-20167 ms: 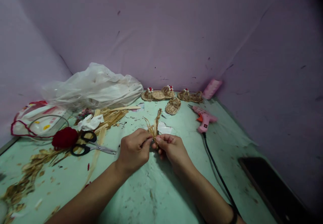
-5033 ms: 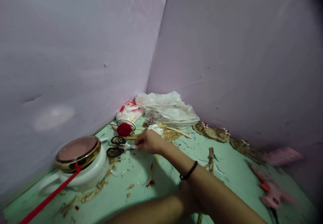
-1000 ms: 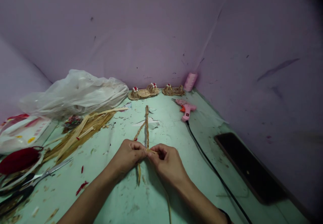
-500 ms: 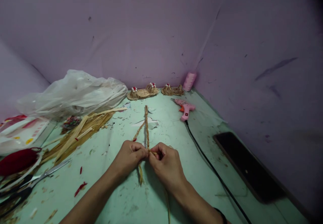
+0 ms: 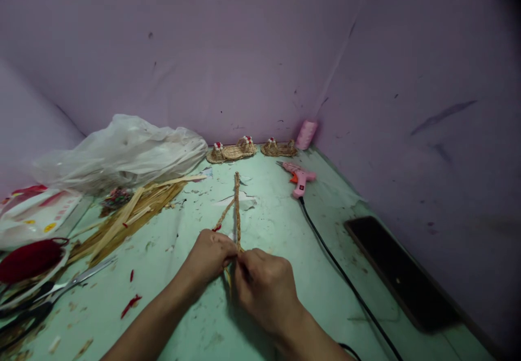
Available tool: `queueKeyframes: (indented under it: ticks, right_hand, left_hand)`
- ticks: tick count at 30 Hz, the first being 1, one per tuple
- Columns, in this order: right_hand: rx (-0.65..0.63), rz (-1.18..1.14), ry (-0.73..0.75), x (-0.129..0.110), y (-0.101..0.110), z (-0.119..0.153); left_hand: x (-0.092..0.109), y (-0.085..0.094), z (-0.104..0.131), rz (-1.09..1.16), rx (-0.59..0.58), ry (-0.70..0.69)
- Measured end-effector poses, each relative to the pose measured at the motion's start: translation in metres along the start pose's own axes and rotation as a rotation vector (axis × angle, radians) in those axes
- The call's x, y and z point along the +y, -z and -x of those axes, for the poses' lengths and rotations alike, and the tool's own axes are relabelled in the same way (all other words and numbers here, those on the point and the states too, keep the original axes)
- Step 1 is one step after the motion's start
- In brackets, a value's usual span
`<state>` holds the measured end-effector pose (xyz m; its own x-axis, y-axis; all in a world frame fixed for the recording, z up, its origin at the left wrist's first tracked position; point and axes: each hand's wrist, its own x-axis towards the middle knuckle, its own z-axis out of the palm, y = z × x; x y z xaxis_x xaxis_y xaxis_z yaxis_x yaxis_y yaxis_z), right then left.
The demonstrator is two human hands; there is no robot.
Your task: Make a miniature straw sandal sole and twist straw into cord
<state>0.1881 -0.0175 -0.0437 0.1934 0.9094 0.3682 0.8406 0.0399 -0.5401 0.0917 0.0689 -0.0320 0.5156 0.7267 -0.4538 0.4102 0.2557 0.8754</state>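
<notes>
A tan braided cord [image 5: 237,203] of dried plant fibre runs away from me on the pale green table, its far end looped at a small point on the surface. A second, thinner braid branches off it to the left and carries a bit of red near my hand. My left hand [image 5: 214,253] pinches the near end of the braid between thumb and fingers. Close against it, my right hand [image 5: 264,282] is closed at the same spot, with its fingertips and the strand ends largely hidden. Below the left fingers a loose yellowish strand end hangs.
To the left lie scissors [image 5: 61,293], dried fibre strips [image 5: 134,220], a dark red yarn bundle [image 5: 30,261] and a plastic bag [image 5: 134,149]. Small woven slippers [image 5: 232,152] sit by the wall. A pink glue gun [image 5: 299,178], its black cord and a phone [image 5: 401,271] are rightward.
My right hand has turned over and moved slightly down, its knuckles now upward. My left hand keeps its pinch on the braid. The view has shifted slightly.
</notes>
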Motion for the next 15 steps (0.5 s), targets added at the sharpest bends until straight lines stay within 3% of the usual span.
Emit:
queueKeyframes:
  ticks: [5, 9, 12, 15]
  right_hand:
    - [0.051, 0.106, 0.137, 0.000, -0.003, 0.003]
    - [-0.027, 0.084, 0.148, -0.003, 0.000, 0.002]
    - [-0.075, -0.094, 0.084, -0.003, 0.012, -0.004]
    - [0.108, -0.283, -0.133, 0.009, 0.033, -0.017]
  left_hand:
    - [0.007, 0.002, 0.004, 0.069, -0.073, -0.018]
    - [0.004, 0.005, 0.002, 0.056, -0.038, -0.075]
    - [0.001, 0.008, -0.001, 0.093, -0.059, -0.073]
    - [0.000, 0.012, -0.001, 0.112, -0.071, -0.050]
